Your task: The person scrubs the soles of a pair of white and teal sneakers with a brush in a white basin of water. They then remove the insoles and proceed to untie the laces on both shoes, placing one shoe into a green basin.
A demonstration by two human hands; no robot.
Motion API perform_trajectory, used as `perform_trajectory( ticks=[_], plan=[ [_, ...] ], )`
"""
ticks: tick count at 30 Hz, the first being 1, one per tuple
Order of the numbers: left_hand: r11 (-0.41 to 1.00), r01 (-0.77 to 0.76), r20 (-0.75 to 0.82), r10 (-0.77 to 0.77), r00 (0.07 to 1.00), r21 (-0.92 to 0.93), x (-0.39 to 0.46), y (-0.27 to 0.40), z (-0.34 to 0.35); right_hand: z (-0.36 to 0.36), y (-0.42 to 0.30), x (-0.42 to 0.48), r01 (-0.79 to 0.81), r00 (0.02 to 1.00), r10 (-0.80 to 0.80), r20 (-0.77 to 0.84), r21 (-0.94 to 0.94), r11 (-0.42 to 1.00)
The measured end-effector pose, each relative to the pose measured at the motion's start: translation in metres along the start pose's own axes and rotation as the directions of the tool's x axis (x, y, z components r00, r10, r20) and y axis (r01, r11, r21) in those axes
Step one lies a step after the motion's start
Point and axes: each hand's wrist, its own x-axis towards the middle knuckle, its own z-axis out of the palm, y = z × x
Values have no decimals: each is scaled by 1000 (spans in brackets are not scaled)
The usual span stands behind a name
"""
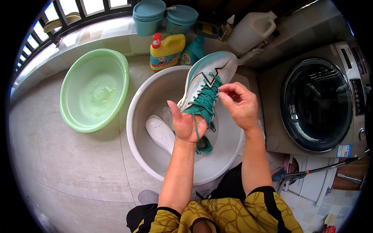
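Observation:
Over a large white basin (137, 142), my left hand (189, 128) has its fingers inside the opening of a white and teal running shoe (201, 84) with green laces. The shoe's toe points away from me, its laced top facing up, and one lace end hangs over my palm. My right hand (239, 102) is at the right edge of the lacing, thumb and forefinger close together; whether they pinch a lace is too small to tell. In the basin lie a white perforated insole (160, 132) and another shoe with green trim (205, 145), partly hidden under my left hand.
Left of the basin stands a green tub (65, 96) with some water. Beyond are a yellow detergent jug (167, 51), a teal bottle (193, 51), lidded blue buckets (148, 17) and a whitish plastic jug (247, 32). A front-loading washing machine (271, 125) stands close at right.

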Motion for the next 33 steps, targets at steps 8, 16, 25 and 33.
perform_trajectory(
  ticks=[8,16,25,33],
  plan=[
    [998,7,1,-7,1000,-66,1,6,1,-8,3,-10,5,981,61,185,-336,942],
    [997,33,12,-32,999,-63,-2,5,4,1,10,-12,66,983,16,181,-440,895],
    [994,89,21,-88,996,-65,-3,4,1,-12,15,-4,-327,893,332,304,-70,942],
    [989,123,68,-117,991,-87,-4,6,4,-17,24,-2,-422,860,310,406,224,879]
  ],
)
